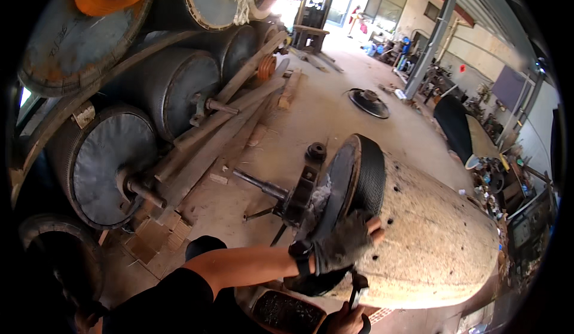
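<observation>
A large drum lies on its side in front of me, wrapped in a pale, fibrous sheet dotted with dark holes. Around its near-left end runs a dark textured band. My left hand, in a dark fingerless glove, rests across the edge where band and pale covering meet, its bare fingers stretched over the covering. Low in the view, my right hand grips a hammer, its head up close to the drum's lower side. A metal shaft sticks out of the drum's end through a dark bearing block.
Several dark metal drums are stacked at left, with shafts poking out. Long wooden beams lie beside them. A round disc sits on the floor beyond. A steel post and clutter line the right. A distant person stands near the windows.
</observation>
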The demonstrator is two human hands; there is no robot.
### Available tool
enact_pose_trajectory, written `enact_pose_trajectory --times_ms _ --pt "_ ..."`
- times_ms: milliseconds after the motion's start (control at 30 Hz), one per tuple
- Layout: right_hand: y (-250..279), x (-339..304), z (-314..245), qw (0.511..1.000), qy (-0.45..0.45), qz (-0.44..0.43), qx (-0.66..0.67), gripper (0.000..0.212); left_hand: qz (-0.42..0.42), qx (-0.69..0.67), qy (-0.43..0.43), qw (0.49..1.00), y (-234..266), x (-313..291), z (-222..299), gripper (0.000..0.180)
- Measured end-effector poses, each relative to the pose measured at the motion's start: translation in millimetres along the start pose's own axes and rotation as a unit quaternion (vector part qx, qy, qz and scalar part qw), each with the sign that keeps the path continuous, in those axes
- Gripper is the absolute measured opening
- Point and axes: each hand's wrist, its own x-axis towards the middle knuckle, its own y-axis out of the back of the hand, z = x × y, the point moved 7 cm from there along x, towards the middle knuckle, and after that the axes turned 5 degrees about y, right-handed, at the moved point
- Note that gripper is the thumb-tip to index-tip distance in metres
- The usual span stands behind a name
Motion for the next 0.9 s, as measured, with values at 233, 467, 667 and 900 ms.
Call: enact_pose_trajectory --times_ms 233,467,667,900 --pt "-1 15 0 0.975 -0.117 -0.111 0.151 0.023 0.031 -0.033 0.0 0.999 -4 -12 -12 0.04" --pt "-16 -6 12 0.977 -0.114 -0.071 0.165 0.031 0.009 0.074 -0.012 0.997 -8 -5 1 0.03" --pt "8 -19 -3 0.957 -0.039 0.002 0.288 0.021 0.035 0.124 0.005 0.992 -16 -4 -4 0.012" --pt "33 -33 9 0.957 -0.086 0.009 0.278 0.018 0.002 0.222 -0.058 0.973 -26 9 -15 0.019"
